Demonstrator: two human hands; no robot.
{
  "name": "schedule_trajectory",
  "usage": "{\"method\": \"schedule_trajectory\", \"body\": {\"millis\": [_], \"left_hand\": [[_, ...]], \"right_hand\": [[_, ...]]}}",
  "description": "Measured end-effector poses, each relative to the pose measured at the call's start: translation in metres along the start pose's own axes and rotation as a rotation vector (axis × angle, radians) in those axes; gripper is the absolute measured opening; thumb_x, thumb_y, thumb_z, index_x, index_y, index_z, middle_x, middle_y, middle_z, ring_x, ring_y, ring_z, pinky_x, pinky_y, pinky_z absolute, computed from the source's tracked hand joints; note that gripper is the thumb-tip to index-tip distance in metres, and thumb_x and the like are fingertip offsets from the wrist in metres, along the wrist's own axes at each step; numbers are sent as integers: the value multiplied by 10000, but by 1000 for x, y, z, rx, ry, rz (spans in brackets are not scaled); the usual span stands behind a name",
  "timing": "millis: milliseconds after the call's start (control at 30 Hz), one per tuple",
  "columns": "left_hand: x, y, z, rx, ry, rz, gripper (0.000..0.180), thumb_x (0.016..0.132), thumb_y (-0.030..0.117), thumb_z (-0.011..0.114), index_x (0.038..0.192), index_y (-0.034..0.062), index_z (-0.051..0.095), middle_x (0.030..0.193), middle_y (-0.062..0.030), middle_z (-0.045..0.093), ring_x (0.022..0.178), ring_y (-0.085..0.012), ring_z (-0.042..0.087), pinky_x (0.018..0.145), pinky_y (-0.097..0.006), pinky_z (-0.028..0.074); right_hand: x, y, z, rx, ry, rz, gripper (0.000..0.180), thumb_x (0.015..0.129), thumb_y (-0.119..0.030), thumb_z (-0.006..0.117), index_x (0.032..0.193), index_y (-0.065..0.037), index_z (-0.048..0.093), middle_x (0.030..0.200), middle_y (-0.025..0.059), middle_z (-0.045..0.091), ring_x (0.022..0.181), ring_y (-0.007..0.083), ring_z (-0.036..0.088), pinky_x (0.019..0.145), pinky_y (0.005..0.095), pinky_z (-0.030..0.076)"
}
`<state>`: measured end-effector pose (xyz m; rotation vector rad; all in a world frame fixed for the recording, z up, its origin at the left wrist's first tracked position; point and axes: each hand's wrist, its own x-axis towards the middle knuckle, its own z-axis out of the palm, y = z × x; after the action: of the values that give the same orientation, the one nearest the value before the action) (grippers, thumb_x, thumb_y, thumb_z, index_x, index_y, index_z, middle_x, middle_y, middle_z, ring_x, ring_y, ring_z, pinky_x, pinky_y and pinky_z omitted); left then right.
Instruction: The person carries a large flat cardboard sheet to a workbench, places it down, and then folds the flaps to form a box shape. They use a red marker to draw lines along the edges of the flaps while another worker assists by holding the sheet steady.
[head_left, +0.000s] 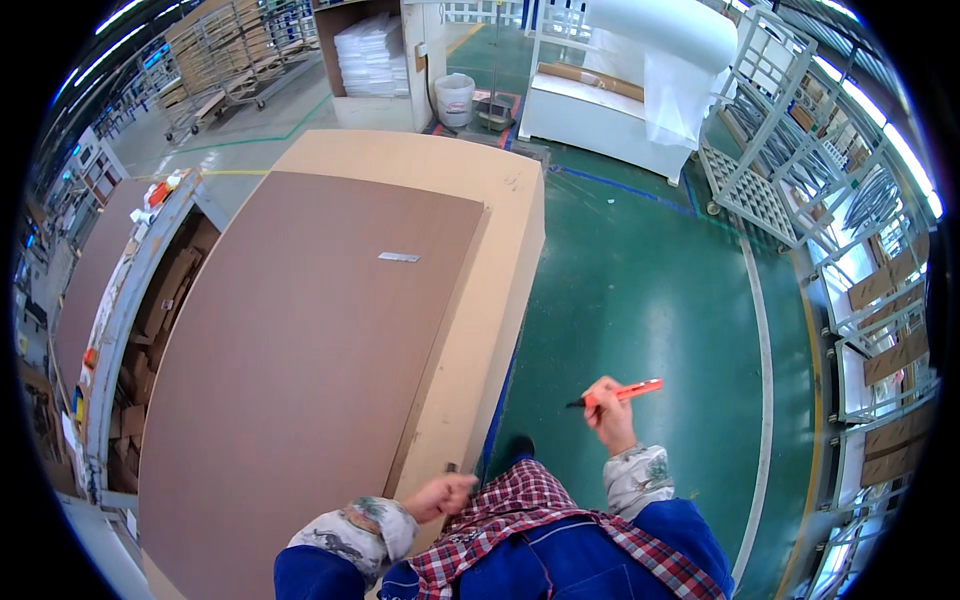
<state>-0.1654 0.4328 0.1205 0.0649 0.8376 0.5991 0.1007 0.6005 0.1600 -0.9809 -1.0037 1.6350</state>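
My right hand (608, 412) is closed round an orange-red marker pen (640, 388), held out over the floor to the right of the stack. Its dark tip points left. My left hand (443, 496) is curled at the near right edge of the stack, with a small dark piece at its fingers that I cannot make out. A large brown panel (310, 320) lies flat on a pale tan board stack (478, 300) whose rim shows beyond it. On the panel's far part rests a small whitish strip (399, 257).
Left of the stack stands a bench (112, 400) with cardboard pieces in its shelf. Ahead are a white bucket (455, 99) and a white stand with a large roll of wrap (665, 30). Wheeled racks (760, 130) line the right side of the green floor (640, 300).
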Motion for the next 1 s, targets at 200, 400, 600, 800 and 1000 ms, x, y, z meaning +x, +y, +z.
{"method": "schedule_trajectory", "body": {"millis": [200,400,600,800,1000], "left_hand": [[46,127,-103,710,1203,756,303,843,262,577,701,-5,558,572,-103,489,520,-250,466,529,-387,390],[84,217,-163,1092,1969,870,189,835,193,556,754,24,538,835,-131,505,719,-358,514,624,-447,402],[89,220,-164,1156,2090,649,214,864,201,514,729,37,487,827,-132,470,695,-338,485,603,-429,377],[81,220,-153,1175,2092,678,228,882,185,498,712,38,458,796,-118,442,661,-314,454,589,-411,350],[81,217,-151,1131,2065,600,233,895,211,483,748,31,472,839,-136,455,717,-330,472,621,-419,367]], "right_hand": [[125,14,15,-104,14,-32,160,821,-105,615,940,-4,582,677,44,577,476,70,493,403,185,383],[274,31,59,-120,-89,-31,204,813,-92,633,977,9,562,704,42,595,498,58,494,431,199,404],[393,67,79,-109,-23,-10,164,829,-134,629,909,2,583,678,45,596,482,63,493,428,201,410],[432,91,92,-131,76,-24,155,824,-136,637,864,9,600,692,44,599,493,68,505,438,201,419],[445,100,98,-255,130,-54,171,801,-91,661,906,22,586,684,16,582,518,55,502,462,194,419]]}}
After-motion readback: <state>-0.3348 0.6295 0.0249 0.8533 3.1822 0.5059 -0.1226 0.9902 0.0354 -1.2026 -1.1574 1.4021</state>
